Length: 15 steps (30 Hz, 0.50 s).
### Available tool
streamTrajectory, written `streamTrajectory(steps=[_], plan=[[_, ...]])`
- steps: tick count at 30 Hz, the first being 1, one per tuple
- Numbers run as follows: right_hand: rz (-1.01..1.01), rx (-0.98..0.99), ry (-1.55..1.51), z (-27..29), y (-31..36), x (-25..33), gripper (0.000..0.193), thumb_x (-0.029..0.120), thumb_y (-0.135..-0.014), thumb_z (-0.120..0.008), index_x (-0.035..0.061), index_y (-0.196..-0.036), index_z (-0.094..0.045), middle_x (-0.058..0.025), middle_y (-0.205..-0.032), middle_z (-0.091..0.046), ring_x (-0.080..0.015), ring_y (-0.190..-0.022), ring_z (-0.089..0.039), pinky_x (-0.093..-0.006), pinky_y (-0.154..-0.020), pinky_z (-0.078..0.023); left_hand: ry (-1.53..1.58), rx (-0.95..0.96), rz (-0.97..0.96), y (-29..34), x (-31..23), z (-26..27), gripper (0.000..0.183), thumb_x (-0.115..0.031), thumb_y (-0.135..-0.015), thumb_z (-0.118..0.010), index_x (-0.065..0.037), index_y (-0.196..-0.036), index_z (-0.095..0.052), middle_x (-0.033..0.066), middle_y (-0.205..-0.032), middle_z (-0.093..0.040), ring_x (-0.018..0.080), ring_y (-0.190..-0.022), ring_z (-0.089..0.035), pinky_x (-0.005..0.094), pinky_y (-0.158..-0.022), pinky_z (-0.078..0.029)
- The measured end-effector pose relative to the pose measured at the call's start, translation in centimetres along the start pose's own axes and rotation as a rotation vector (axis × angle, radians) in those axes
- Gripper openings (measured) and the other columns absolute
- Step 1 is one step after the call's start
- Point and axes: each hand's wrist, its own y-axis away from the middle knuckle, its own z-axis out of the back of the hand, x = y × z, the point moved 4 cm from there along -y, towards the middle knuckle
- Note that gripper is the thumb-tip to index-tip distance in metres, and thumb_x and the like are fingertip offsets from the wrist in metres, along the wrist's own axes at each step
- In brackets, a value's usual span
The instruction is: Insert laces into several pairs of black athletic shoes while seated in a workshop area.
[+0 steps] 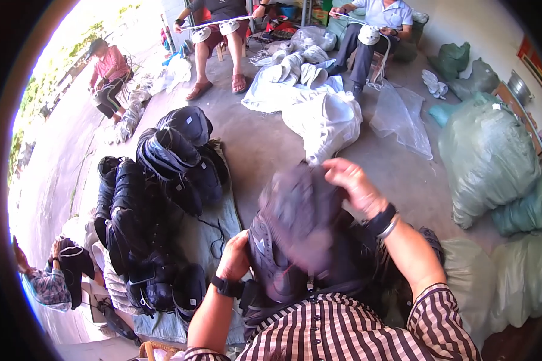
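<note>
A dark cap (pixel 298 204), smeared by motion, is in front of my chest, over other black caps in my lap. My left hand (pixel 235 257) is closed on the side of a black cap (pixel 268 256), its fingertips partly hidden. At the cap's upper right edge is my right hand (pixel 352 185), with fingers loosely bent and apart; nothing shows in them. To my left, stacks of black caps (pixel 126 207) lie on a pale sheet (pixel 226 207), with another nested stack (pixel 171 147) farther off.
White cloth (pixel 328 117) and pale cap-shaped pieces lie ahead. Two seated people (pixel 223 36) (pixel 373 36) work with white strips; others sit at far left (pixel 108 75) and near left (pixel 51 283). Large green sacks (pixel 488 156) line the right. Clear plastic (pixel 403 120) lies on the floor.
</note>
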Motion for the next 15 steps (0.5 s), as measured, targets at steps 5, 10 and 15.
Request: streamTrajectory(steps=[5, 10, 15], plan=[[0.111, -0.087, -0.302, 4.0, -0.3, 3.7, 0.028, 0.015, -0.090, -0.060, 0.0038, -0.116, -0.059, -0.0043, -0.106, -0.066, -0.0123, -0.095, -0.062, -0.0269, -0.088, -0.047, -0.282, -0.194, 0.000, -0.1, -1.0, -1.0, 0.033, -0.024, -0.099, -0.042, 0.002, -0.111, -0.059, 0.0055, -0.098, -0.064, 0.0118, -0.090, -0.058, 0.0258, -0.081, -0.046], [0.026, -0.028, 0.040, 1.4, 0.5, 1.9, 0.028, 0.011, -0.085, -0.064, 0.0016, -0.111, -0.061, -0.0044, -0.105, -0.066, -0.0126, -0.098, -0.060, -0.0272, -0.091, -0.045, -0.640, -0.305, -0.156, -0.3, 0.5, 0.8, 0.036, -0.028, -0.100, -0.038, -0.001, -0.113, -0.058, 0.0063, -0.092, -0.063, 0.0105, -0.079, -0.057, 0.0252, -0.072, -0.048], [0.038, 0.160, 0.362, -5.2, 1.1, -0.8, 0.026, 0.004, -0.085, -0.062, -0.0004, -0.111, -0.062, -0.0008, -0.100, -0.065, -0.0091, -0.091, -0.058, -0.0246, -0.085, -0.047, -0.554, -0.226, 0.020, 1.5, -0.2, 0.5, 0.035, -0.032, -0.098, -0.043, -0.004, -0.116, -0.055, 0.0010, -0.080, -0.057, 0.0075, -0.059, -0.051, 0.0221, -0.052, -0.045]])
